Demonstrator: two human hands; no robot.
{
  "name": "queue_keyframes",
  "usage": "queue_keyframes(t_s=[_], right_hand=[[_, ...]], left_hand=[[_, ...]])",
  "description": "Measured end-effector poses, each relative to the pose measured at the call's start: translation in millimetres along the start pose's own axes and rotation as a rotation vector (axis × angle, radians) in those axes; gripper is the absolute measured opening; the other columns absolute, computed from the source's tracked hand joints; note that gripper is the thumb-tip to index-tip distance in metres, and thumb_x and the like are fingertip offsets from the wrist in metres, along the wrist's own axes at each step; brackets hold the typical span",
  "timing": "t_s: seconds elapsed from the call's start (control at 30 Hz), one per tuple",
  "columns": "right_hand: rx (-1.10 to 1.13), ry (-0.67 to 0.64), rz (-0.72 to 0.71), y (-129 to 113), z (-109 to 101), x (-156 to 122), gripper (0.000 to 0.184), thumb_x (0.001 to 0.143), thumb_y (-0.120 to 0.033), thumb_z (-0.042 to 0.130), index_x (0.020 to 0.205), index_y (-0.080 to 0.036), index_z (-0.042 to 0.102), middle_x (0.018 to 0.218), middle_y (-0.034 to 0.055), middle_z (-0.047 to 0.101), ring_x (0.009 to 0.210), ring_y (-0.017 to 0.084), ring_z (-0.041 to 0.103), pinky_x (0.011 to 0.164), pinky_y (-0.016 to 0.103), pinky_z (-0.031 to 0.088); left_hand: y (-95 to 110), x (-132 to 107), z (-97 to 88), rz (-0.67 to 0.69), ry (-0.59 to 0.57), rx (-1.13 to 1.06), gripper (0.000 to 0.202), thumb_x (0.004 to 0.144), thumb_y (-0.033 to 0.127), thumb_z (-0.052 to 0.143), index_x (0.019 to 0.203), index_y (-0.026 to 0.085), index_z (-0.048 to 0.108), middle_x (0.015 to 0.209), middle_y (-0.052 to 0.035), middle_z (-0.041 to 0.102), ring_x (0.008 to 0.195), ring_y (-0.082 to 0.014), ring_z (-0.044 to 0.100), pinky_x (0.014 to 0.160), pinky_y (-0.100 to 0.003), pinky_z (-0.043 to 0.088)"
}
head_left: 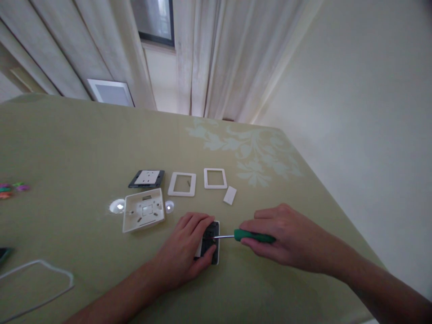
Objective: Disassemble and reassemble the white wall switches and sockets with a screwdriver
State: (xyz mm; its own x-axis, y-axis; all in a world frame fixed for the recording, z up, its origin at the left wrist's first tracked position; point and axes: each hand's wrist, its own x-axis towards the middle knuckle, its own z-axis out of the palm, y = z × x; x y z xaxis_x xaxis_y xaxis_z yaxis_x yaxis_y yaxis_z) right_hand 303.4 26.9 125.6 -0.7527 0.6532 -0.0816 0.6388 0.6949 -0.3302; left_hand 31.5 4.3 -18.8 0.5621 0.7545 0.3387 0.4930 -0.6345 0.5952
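Note:
My left hand (189,245) is closed around a switch plate (211,231) with a dark inner frame and a white edge, low on the table. In my right hand (283,234) is a screwdriver (254,236) with a green handle, held nearly level. Its metal shaft points left, and the tip meets the dark part of the plate. My left fingers and palm hide the plate's left portion. Behind the plate lie a white open cover frame (171,185), a second white frame (215,187) and a small white rectangular piece (230,195).
An open white wall box (144,220) and a socket panel (147,177) lie to the left on the green-patterned table (84,148). Farther left are a white cable (50,266), a dark object (4,254) and small colourful items (13,188). Curtains (236,58) hang behind; a wall (364,112) stands right.

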Motion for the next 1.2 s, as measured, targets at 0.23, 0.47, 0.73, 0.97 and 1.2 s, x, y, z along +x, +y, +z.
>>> queue_keyframes(t_s=[0.23,0.47,0.73,0.97,1.2], right_hand=[[0.382,0.11,0.114,23,27,-10,0.028,0.107,-0.039,0.067,0.109,-0.018,0.085,0.081,0.0028,0.08,0.067,0.01,0.068,0.066,0.023,0.046],[0.522,0.107,0.24,30,45,-19,0.031,0.104,-0.044,0.069,0.11,-0.02,0.087,0.085,0.0043,0.083,0.066,0.013,0.066,0.063,0.025,0.047],[0.751,0.142,0.444,60,63,-24,0.035,0.092,-0.054,0.08,0.098,-0.021,0.089,0.072,0.003,0.078,0.059,0.014,0.058,0.056,0.027,0.04],[1.019,0.383,0.555,71,107,-22,0.053,0.094,-0.07,0.068,0.093,-0.017,0.072,0.062,-0.0022,0.06,0.048,0.01,0.043,0.047,0.024,0.03],[0.957,0.541,0.502,63,111,-19,0.042,0.107,-0.061,0.051,0.112,-0.02,0.059,0.085,0.0012,0.065,0.068,0.015,0.059,0.064,0.028,0.049]], left_hand=[[0,0,-0.1,0.014,0.006,0.034,0.052,0.099,0.025,0.066,0.148,0.018,0.05,0.136,-0.0148,0.068,0.124,-0.0329,0.064,0.109,-0.054,0.058],[-1,0,-2.6,0.023,-0.015,0.049,0.051,0.102,0.027,0.063,0.149,0.02,0.045,0.137,-0.0157,0.068,0.125,-0.0333,0.065,0.11,-0.054,0.058],[-1,-5,-1.0,-0.016,0.128,0.107,0.034,0.1,0.026,0.065,0.133,0.022,0.056,0.131,-0.0147,0.066,0.124,-0.0317,0.065,0.105,-0.045,0.059],[-4,-3,-14.2,0.01,0.277,0.202,0.034,0.102,0.031,0.062,0.134,0.021,0.055,0.115,-0.0117,0.073,0.106,-0.0299,0.07,0.095,-0.044,0.059],[4,4,-25.5,-0.002,0.181,0.18,0.025,0.104,0.034,0.057,0.127,0.026,0.058,0.106,-0.007,0.079,0.092,-0.0243,0.079,0.08,-0.034,0.064]])
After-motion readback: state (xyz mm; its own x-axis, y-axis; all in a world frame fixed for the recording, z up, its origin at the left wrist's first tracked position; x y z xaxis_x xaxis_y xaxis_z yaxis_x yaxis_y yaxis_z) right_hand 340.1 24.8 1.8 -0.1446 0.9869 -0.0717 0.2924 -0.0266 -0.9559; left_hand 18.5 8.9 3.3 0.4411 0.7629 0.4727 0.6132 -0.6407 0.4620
